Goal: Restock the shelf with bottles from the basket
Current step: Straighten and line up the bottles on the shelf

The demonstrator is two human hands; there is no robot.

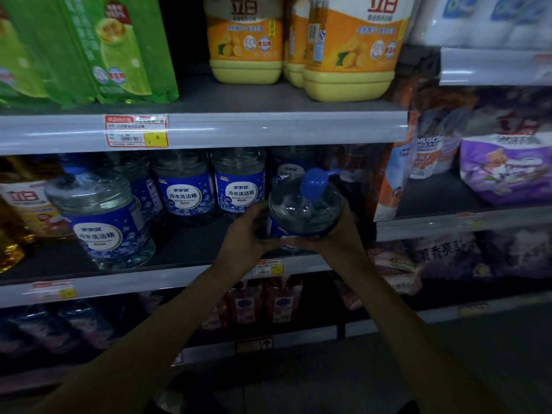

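Here the left hand (pixel 248 231) and right hand (pixel 343 231) curl round the sides of a clear, round bottle (pixel 304 210) with a blue label and blue spouted cap (pixel 313 183), at the front edge of the middle shelf (pixel 185 249); the fingers hide its base. Behind stand 3 matching bottles (pixel 186 186) in a row, and a front-left bottle (pixel 100 216) sits forward, with bare dark board between it and the held one. The grey upper rail (pixel 239 130) hangs just above, under squat yellow jugs (pixel 349 46). Soft pouches (pixel 391 180) lean close on the right
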